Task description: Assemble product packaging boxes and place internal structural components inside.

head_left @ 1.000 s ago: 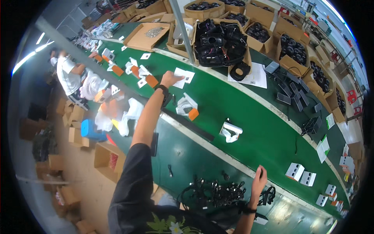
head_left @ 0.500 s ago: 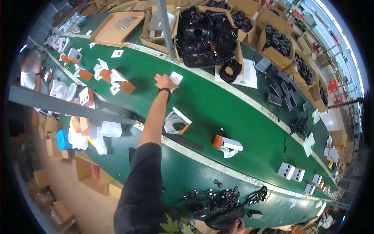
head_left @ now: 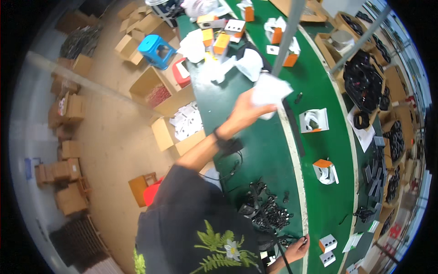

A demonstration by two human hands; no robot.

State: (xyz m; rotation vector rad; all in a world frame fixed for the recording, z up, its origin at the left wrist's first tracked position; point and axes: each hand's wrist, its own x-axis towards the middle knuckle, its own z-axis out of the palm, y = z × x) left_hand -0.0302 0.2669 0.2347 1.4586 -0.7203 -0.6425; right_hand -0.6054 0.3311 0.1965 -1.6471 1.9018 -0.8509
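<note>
My left hand [head_left: 246, 110] is closed on a white paper piece [head_left: 273, 89], square and blurred by motion, at the near edge of the green belt [head_left: 321, 146]. A black band is round that wrist. Low in the view, my right hand [head_left: 296, 250] is beside the belt's pale rail, its fingers pinched together; what is in them I cannot make out. Close to it lies a heap of black cables [head_left: 273, 212] on the dark green bench [head_left: 255, 157]. On the belt sit an open white and orange box [head_left: 315, 121] and another such box [head_left: 325, 172].
A blue stool [head_left: 155, 51] and a red stool [head_left: 181, 73] stand left of the bench. On the floor, a carton [head_left: 159, 132] holds white pieces. A grey post [head_left: 288, 39] rises by the belt. Beyond it, a carton of black parts [head_left: 362, 80] stands.
The view has swung left, showing more floor. My left hand has carried the white paper piece from the belt toward the bench. My right hand shows more fully beside the rail.
</note>
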